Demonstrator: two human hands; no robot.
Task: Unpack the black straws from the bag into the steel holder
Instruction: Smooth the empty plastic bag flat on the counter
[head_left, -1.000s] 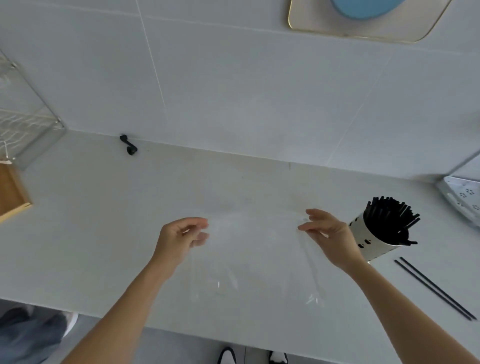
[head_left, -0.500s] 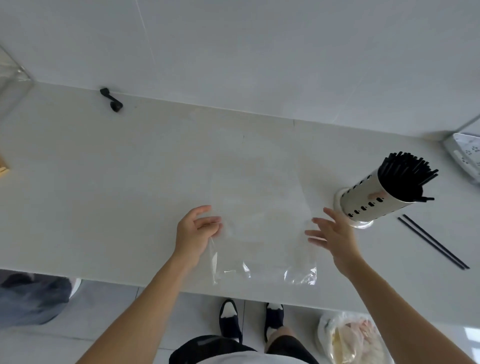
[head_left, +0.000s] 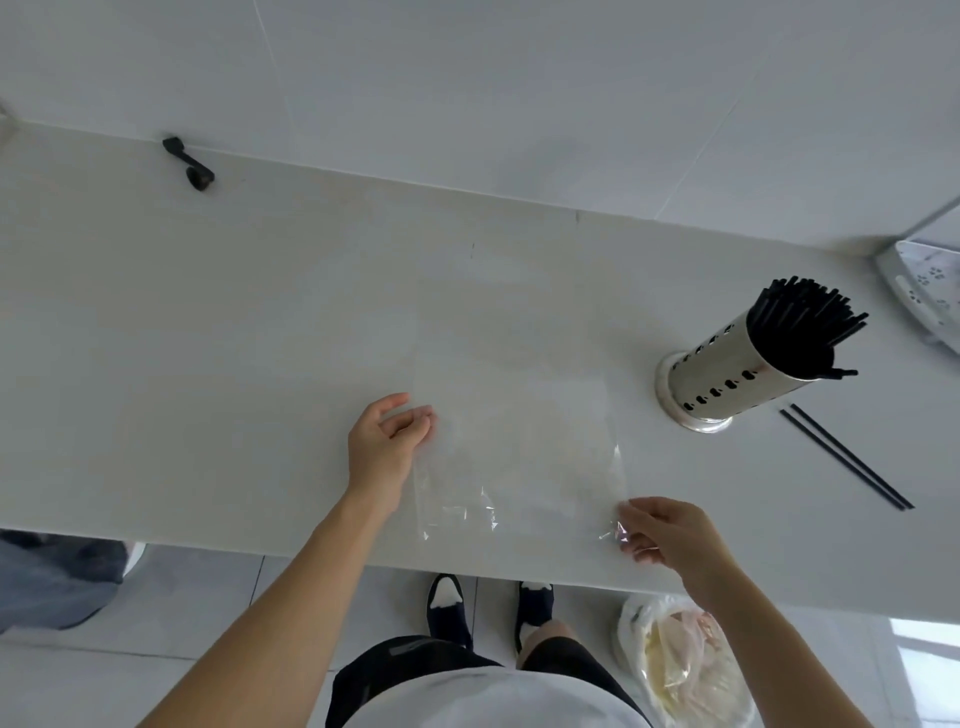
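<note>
The right hand (head_left: 675, 535) has dropped to the clear flat plastic bag's (head_left: 519, 441) near corner, pinching it; the left hand (head_left: 382, 447) still holds its left edge, fingers curled. The perforated steel cylinder holder (head_left: 727, 374) is packed with thin black straws (head_left: 805, 327), two loose black straws (head_left: 847, 457) beside it.

Single head camera, wide-angle, looking steeply down over counter (head_left: 208, 322) edge; near view.

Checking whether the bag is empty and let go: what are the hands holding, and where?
The clear plastic bag: left hand on its left edge, right hand pinching its near right corner.
</note>
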